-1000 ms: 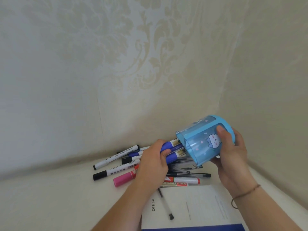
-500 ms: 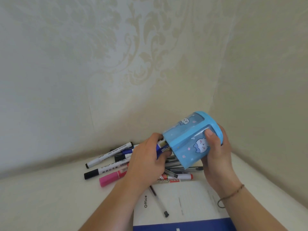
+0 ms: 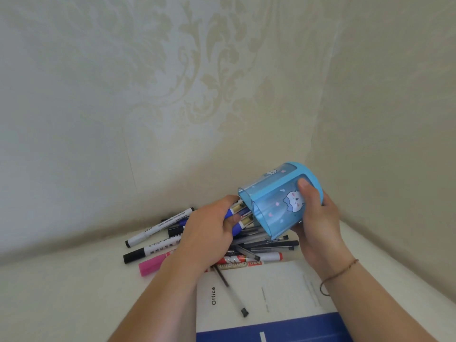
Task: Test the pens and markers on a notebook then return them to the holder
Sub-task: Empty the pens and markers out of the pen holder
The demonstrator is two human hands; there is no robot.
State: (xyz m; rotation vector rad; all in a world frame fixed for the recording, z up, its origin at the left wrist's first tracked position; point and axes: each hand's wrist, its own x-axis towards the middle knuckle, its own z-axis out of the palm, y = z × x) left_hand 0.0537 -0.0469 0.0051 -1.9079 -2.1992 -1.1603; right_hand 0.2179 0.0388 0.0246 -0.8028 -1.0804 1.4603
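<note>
While tipped: translucent blue plastic pen holder (image 3: 278, 201) now lower, mouth left, over the near notebook (image 3: 276, 292).
Right hand (image 3: 318, 218): grasps holder.
Left hand (image 3: 212, 230): still clasping blue-capped markers (image 3: 238, 219), drawing them out.
Meaning: emptying continues, testing unstarted.

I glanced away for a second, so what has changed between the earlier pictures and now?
Little. The right hand still holds the tipped blue holder, its thumb now nearer the base. The left hand keeps its grip on the blue markers at the holder's mouth. The pens and markers on the table and the notebook stayed put.
</note>
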